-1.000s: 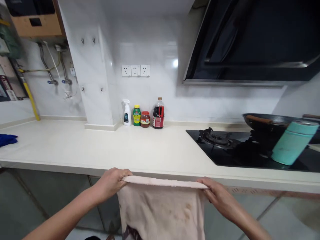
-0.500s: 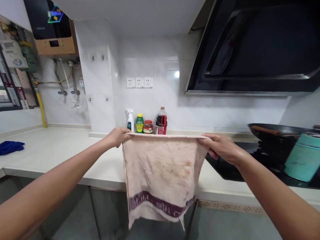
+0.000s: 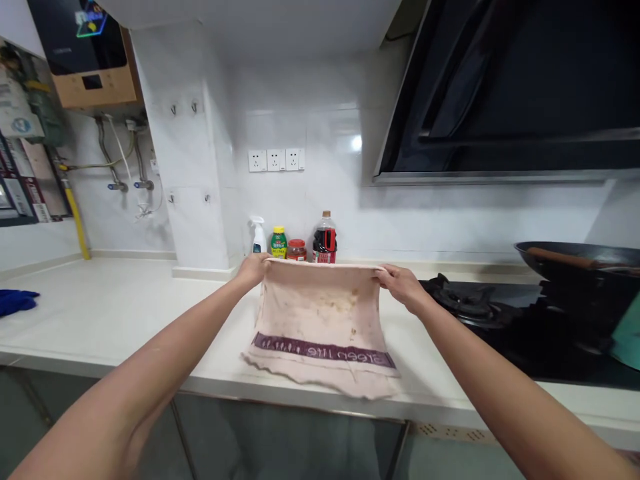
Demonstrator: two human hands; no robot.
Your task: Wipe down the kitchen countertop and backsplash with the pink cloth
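A pale pink towel, stained in the middle and with a dark purple lettered band near its lower end, is stretched between my two hands. My left hand pinches its upper left corner. At the upper right corner, my right hand is closed on the cloth. The top edge is held up off the white countertop, while the lower end rests on it close to the front edge. My fingertips are partly hidden by the towel.
Against the back wall stand a white spray bottle, a green-and-yellow bottle, a red-lidded jar and a large bottle of dark liquid. A gas burner and a wok are on the right. A blue cloth lies far left.
The towel hung in front of the counter; its lower end now lies on the countertop. Both hands have moved forward and closer together. The view has shifted slightly.
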